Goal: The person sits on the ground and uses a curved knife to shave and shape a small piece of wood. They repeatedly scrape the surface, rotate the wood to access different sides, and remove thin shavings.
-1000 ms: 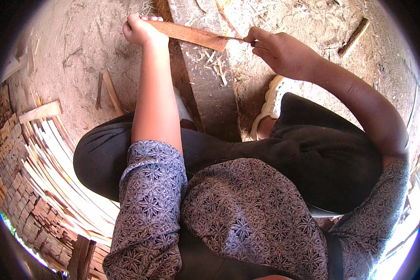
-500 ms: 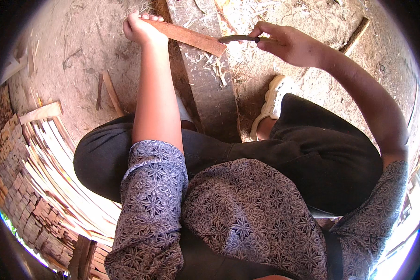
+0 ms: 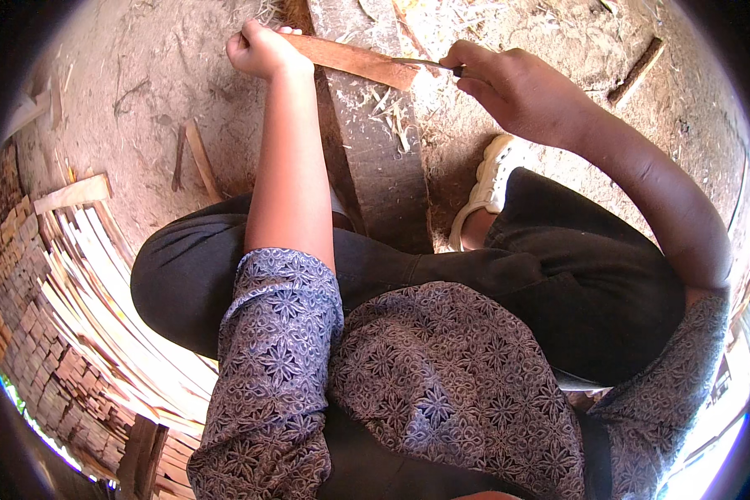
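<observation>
Your left hand [image 3: 261, 50] is closed round the far end of a reddish wood strip [image 3: 354, 60], holding it slanted across the top of a dark plank [image 3: 375, 158] that runs away from you over the dirt floor [image 3: 133, 92]. Your right hand [image 3: 521, 87] is closed on the handle of a knife [image 3: 429, 63], whose thin blade lies against the strip's near, lower end, just where the wood stops. Pale shavings [image 3: 383, 108] lie scattered on the plank right under that end.

You look to be mid-shave: the blade is at the strip's end, so this seems the finish or the start of a paring stroke along its edge. By my reading, the next stroke calls for the left grip to stay firm so the strip does not twist, and for the blade to keep a shallow angle to the wood, travelling away from the holding fingers. Your foot in its white sandal [image 3: 487, 187] rests beside the plank, close under the working end, so mind where a slipped blade would go.

At your left knee a thick stack of pale slats [image 3: 108, 308] lies fanned on the ground, well apart from the work, with short brown offcuts [image 3: 25, 333] piled beyond it.
</observation>
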Available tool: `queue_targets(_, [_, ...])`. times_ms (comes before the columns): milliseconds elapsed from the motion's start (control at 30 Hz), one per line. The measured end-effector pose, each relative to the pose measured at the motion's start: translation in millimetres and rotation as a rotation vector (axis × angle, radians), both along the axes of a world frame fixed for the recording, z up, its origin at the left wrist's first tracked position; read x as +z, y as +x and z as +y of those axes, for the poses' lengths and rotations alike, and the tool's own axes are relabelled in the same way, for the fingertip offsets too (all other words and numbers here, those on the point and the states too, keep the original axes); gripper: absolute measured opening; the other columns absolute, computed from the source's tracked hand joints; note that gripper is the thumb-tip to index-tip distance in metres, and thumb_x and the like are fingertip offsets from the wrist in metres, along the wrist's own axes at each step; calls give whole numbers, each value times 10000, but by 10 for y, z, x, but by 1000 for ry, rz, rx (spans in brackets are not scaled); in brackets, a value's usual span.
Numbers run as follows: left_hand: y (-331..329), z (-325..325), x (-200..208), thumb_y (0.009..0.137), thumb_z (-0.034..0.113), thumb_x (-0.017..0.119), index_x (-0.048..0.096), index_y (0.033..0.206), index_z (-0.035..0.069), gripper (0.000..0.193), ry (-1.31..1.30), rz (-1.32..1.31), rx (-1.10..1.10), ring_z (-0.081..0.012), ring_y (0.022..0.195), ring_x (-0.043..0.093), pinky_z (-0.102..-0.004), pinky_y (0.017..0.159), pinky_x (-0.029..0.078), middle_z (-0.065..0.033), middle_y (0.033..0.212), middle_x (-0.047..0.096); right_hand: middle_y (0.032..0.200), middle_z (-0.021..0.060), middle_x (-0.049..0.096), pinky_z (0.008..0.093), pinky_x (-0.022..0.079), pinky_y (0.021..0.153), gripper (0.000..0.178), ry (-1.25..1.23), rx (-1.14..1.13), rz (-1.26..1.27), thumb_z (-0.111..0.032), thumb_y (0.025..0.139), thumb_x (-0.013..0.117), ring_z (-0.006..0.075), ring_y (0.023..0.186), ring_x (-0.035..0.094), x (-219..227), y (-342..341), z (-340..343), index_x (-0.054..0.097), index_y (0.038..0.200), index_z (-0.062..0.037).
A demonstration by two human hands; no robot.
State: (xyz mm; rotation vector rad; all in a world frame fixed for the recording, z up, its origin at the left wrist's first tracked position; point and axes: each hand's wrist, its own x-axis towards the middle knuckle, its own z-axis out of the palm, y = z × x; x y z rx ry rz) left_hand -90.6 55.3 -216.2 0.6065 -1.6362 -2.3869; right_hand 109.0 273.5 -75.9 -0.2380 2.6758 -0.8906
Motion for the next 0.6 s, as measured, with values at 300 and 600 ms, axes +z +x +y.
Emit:
queue_targets(300, [50, -79, 57, 922, 164, 537, 399, 999, 64, 187, 78, -34, -56, -192, 558, 428, -404, 533, 441, -56, 763, 434, 824, 209, 700, 485, 555, 701, 222, 174, -21, -40, -178, 1036, 526, 366, 793, 714, 52, -85, -258, 546, 1224, -60])
queue_targets(600, [-21, -129, 14, 887, 229, 543, 375, 904, 115, 204, 290, -71, -125, -176, 589, 417, -373, 554, 400, -26, 750, 404, 702, 24, 517, 304, 410, 633, 282, -122, -122, -311, -298, 1082, 472, 91, 668, 519, -31, -175, 181, 551, 1268, -101])
